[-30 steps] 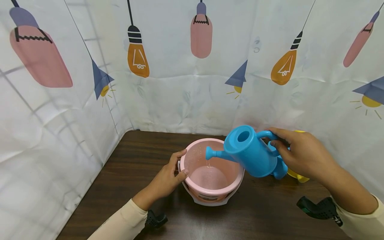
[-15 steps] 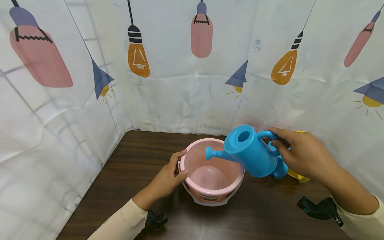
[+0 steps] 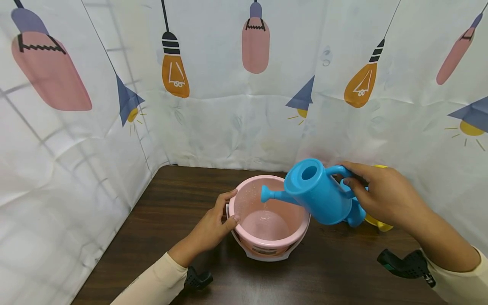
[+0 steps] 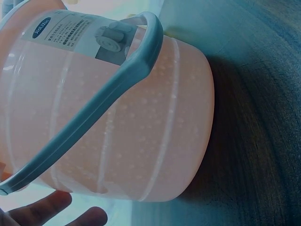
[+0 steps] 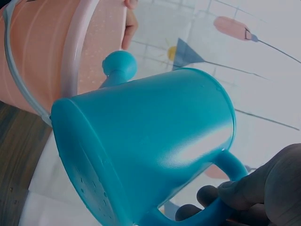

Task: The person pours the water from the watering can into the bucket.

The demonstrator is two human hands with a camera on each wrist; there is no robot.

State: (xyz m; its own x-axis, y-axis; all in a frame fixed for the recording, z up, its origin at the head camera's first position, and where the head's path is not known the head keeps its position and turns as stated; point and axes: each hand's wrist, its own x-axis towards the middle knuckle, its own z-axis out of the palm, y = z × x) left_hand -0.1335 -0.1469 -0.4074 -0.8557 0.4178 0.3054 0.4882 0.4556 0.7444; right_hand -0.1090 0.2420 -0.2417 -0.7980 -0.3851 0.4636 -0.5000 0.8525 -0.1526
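My right hand (image 3: 385, 195) grips the handle of a blue watering can (image 3: 320, 199), tilted with its spout over a pink bucket (image 3: 268, 243). A faint thin trickle of water falls from the spout, and a little water lies on the bucket floor. My left hand (image 3: 209, 224) holds the bucket's left rim, thumb at the near side. In the left wrist view the bucket's pale handle (image 4: 89, 117) hangs down its side, over a printed label (image 4: 66, 30). Water drops cling to the can's base (image 5: 89, 183) in the right wrist view.
Behind the can and my right hand, partly hidden, stand another blue thing (image 3: 356, 214) and a yellow thing (image 3: 379, 223). A dark wooden table (image 3: 183, 190) bears everything. A white printed curtain (image 3: 228, 127) rises along its back and left edges.
Both hands, the bucket and the can keep their places. Only the trickle of water from the spout shifts slightly and looks fainter.
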